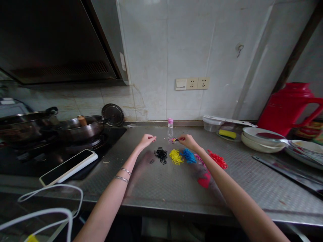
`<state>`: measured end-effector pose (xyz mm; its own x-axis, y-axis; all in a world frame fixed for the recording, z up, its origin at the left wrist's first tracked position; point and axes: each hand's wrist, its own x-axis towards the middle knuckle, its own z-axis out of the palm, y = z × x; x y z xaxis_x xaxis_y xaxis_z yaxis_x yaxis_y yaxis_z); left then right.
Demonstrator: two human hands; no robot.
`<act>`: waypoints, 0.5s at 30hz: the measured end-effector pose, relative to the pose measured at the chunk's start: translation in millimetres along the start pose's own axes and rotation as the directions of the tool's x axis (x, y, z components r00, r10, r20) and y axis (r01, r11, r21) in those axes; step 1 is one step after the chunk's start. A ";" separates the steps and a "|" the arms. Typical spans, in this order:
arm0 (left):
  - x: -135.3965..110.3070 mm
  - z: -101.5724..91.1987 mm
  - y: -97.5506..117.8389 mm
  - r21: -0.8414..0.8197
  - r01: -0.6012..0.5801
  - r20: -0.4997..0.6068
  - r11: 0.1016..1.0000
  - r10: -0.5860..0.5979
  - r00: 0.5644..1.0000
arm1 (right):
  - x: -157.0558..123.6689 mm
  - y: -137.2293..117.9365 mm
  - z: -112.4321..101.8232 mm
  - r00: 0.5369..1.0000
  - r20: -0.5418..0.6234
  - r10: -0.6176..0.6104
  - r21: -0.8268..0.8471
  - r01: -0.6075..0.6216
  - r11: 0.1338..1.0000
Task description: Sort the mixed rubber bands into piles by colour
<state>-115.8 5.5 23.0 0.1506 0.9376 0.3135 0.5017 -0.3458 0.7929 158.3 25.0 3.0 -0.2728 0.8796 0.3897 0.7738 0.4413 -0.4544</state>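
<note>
My left hand (pixel 146 139) rests on the steel counter (pixel 164 188) with its fingertips pinched together; what they hold is too small to make out. My right hand (pixel 187 140) pinches small coloured rubber bands (pixel 174 139) beside a little clear bottle with a pink cap (pixel 170 127). In front of the hands lie sorted piles of small bands: black (pixel 161 155), yellow (pixel 176 157), blue (pixel 189 156), pink (pixel 199 159) and red (pixel 218 160). Two bracelets circle my left wrist.
A stove with dark pans (pixel 75 129) and a phone (pixel 68 166) stand at the left. White cables (pixel 50 205) hang at the front left. Stacked plates (pixel 259 136), a yellow sponge (pixel 227 133) and a red thermos jug (pixel 287 107) occupy the right.
</note>
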 end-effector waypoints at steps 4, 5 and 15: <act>1.2 0.0 -2.5 0.023 0.013 -0.076 1.000 -0.011 0.997 | 10.0 -9.8 19.4 0.997 0.041 0.067 0.008 -0.067 0.998; 1.2 0.1 -3.1 0.024 0.018 -0.088 1.000 -0.015 0.996 | 11.3 -11.3 23.5 0.995 0.056 0.083 0.006 -0.083 0.997; 0.7 3.5 -7.2 -0.011 0.011 -0.097 1.000 -0.012 0.995 | 15.9 -22.6 39.0 0.975 0.071 0.210 -0.125 -0.200 0.972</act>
<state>-116.4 8.8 15.6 0.0613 0.9335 0.3534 0.4935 -0.3361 0.8022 114.2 36.0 -11.8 -0.1442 0.9630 0.2276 0.8778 0.2307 -0.4197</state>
